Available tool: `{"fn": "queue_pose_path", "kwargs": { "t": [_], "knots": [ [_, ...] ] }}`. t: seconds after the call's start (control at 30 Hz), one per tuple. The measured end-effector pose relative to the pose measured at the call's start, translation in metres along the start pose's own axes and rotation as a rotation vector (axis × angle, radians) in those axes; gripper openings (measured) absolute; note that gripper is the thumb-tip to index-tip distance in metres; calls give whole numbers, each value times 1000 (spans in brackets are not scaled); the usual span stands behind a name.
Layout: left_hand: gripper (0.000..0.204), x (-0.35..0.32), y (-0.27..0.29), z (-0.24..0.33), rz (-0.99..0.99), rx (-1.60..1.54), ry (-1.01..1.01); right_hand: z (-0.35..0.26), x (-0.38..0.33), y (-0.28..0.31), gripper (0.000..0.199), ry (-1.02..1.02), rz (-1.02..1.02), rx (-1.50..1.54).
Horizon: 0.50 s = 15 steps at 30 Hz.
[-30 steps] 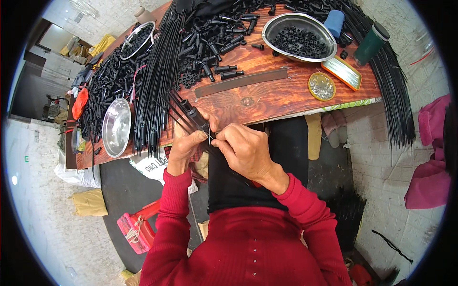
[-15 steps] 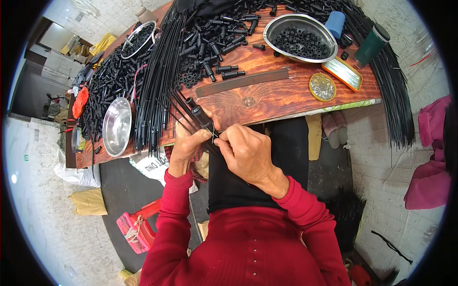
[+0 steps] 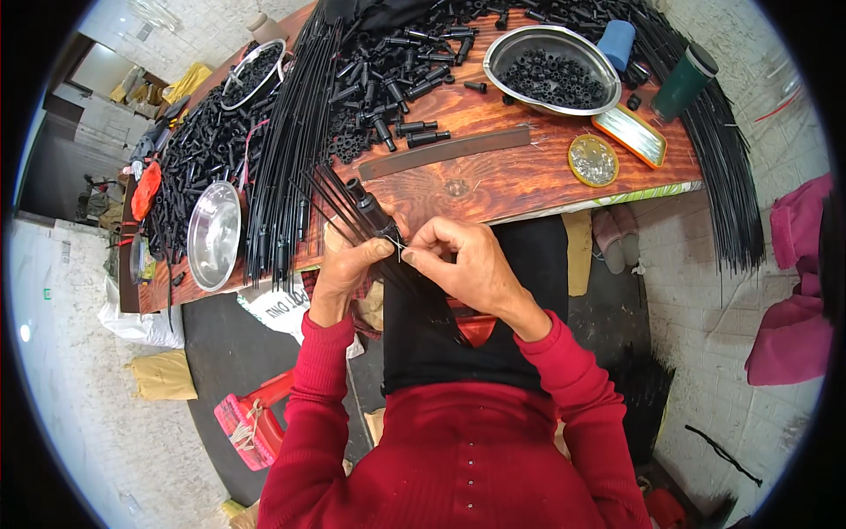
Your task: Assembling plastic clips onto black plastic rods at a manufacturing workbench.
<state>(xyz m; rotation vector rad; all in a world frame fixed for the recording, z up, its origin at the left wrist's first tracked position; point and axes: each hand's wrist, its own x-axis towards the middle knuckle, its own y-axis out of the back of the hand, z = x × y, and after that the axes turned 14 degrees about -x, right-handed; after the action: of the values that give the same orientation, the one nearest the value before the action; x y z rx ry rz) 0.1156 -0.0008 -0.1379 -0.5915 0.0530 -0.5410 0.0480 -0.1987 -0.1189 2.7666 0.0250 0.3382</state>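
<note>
My left hand [image 3: 345, 269] is closed around a black stepped plastic tube [image 3: 370, 210], held tilted over my lap just off the table's front edge. Several thin black rods [image 3: 330, 198] run through the same grip and fan out below it. At the tube's lower end a thin pale strand [image 3: 398, 250], perhaps a wire or pin, sticks out. The thumb and forefinger of my right hand [image 3: 476, 269] pinch at this strand, close beside my left thumb. What lies inside the left palm is hidden.
A wooden table [image 3: 493, 189] carries loose black tubes [image 3: 189, 176], a long bundle of black rods [image 3: 291, 132], a metal bowl [image 3: 493, 66] of small black rings, a clear bowl [image 3: 214, 236], a flat dark bar [image 3: 445, 152], a round tin [image 3: 593, 160] of shiny bits and a green cup [image 3: 685, 84].
My right hand has shifted slightly right and its fingers have opened into a looser pinch. A red thing now shows on my lap below it. The left hand keeps its hold.
</note>
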Motion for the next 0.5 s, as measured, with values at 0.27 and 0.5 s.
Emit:
{"fn": "queue_pose_path", "kwargs": {
  "t": [0.27,0.5],
  "knots": [
    [49,0,-3,1,40,80,9,11,5,-2,18,-81,-102,118],
    [47,9,-6,3,-80,43,44,43,12,-3,25,-248,-421,718]
  ]
}}
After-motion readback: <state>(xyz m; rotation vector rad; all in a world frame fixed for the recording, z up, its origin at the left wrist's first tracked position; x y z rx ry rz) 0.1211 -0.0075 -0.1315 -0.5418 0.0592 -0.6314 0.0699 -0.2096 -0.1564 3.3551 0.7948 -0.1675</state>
